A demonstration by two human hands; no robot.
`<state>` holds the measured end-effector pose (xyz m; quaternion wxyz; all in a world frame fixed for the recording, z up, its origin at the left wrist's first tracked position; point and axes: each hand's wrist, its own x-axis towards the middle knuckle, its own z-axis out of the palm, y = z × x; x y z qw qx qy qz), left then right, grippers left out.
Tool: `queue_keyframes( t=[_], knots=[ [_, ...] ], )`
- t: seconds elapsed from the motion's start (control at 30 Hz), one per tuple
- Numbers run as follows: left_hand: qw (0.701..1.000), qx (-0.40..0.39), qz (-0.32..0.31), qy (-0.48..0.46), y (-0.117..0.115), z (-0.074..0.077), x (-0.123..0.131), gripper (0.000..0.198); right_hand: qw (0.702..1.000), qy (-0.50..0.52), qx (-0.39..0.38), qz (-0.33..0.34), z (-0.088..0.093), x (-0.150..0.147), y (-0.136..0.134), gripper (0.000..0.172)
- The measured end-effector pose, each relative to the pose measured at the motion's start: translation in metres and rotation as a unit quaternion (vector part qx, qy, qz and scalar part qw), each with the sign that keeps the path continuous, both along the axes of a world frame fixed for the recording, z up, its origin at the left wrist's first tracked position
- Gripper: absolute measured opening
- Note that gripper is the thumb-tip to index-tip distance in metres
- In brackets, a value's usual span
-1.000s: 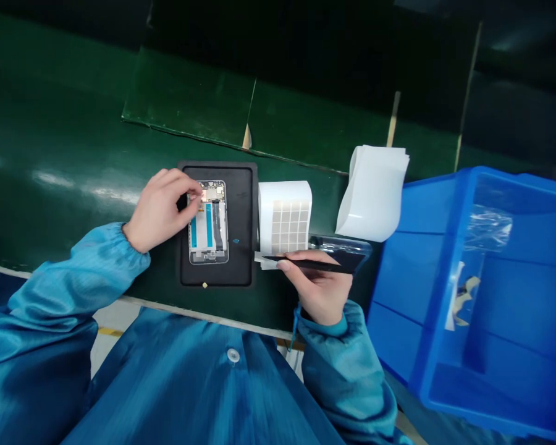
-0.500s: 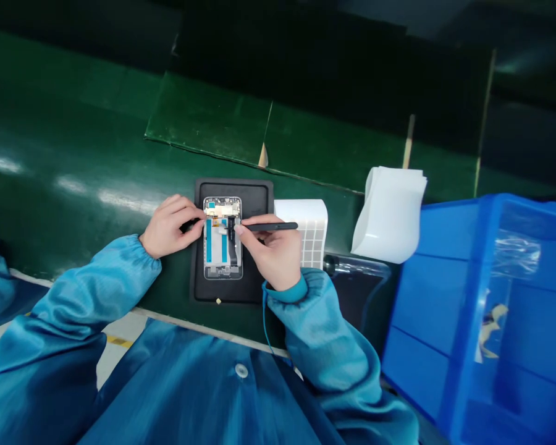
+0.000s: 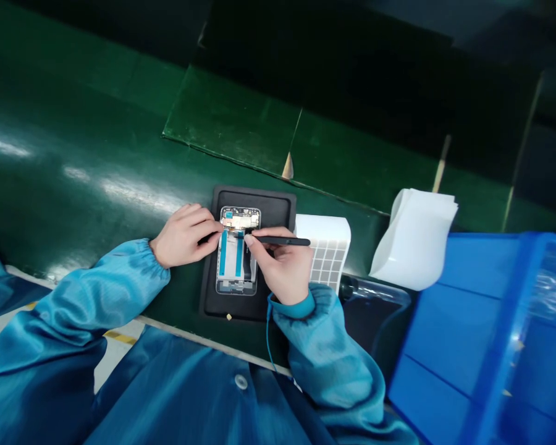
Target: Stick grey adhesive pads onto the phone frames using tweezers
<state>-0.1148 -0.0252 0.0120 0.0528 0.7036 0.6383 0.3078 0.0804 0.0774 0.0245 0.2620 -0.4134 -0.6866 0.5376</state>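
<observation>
An opened phone (image 3: 234, 259), its circuit board and blue adhesive strips exposed, lies in a shallow black tray (image 3: 278, 207). At the phone's upper left edge, my left hand (image 3: 188, 235) has its thumb and fingers closed on the frame. From the right, my right hand (image 3: 285, 266) grips slim black tweezers (image 3: 282, 240) like a pen. Their tip reaches over the phone just below the board, near a small flex cable. A dark ribbon cable (image 3: 247, 262) runs down the phone's right side, partly under my fingers.
Right of the tray are a white sheet of grey square stickers (image 3: 327, 259), a dark item in clear film (image 3: 366, 309) and folded white sheets (image 3: 414, 238). A blue bin (image 3: 449, 327) stands at the right. A tiny pale piece (image 3: 228, 316) lies on the tray's front rim.
The view has shifted, so the scene sits further right and lower. The tweezers' tip now lies across the flex cable area; the small white piece seen there before no longer shows.
</observation>
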Motion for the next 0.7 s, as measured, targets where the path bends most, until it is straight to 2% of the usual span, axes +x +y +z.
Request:
queue_keyframes(
  t=[0.7],
  knots=[
    [1.0,0.006,-0.001,-0.005,-0.0005,-0.0017,0.0006,0.011,1.0,-0.018,0.014,-0.002,0.0007,-0.0014,0.0004,0.011]
  ],
)
